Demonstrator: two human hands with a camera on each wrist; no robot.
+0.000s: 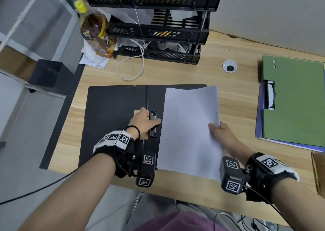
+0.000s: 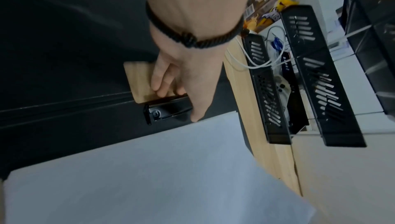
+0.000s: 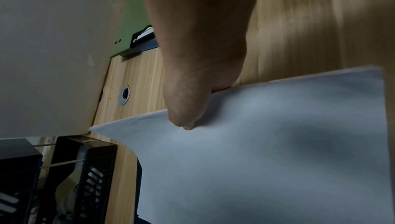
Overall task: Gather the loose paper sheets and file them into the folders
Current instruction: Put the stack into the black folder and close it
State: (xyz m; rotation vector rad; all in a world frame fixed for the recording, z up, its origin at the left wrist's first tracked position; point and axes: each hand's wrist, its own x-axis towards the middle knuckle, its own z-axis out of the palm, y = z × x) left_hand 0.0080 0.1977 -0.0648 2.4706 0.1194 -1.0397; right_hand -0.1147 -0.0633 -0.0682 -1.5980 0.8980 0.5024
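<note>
A black folder [image 1: 114, 104] lies open on the wooden desk, with its metal clip [image 1: 153, 125] at the spine. My left hand [image 1: 150, 116] grips that clip [image 2: 169, 109]: the fingers curl into the cut-out in the left cover and the thumb lies over the clip. White paper sheets [image 1: 190, 125] lie over the folder's right half, their left edge just right of the clip. My right hand [image 1: 213, 126] pinches their right edge, thumb on top, and the far corner is lifted and bowed. The wrist views show the same sheets [image 2: 149, 177] [image 3: 267, 160] and the right hand [image 3: 192, 109].
A green folder [image 1: 295, 104] lies shut on a blue one at the desk's right. Stacked black trays [image 1: 158, 28] stand at the back, beside a brown bottle [image 1: 95, 31] on white paper. A white cable [image 1: 130, 68] loops in front of them, left of a cable grommet [image 1: 229, 66].
</note>
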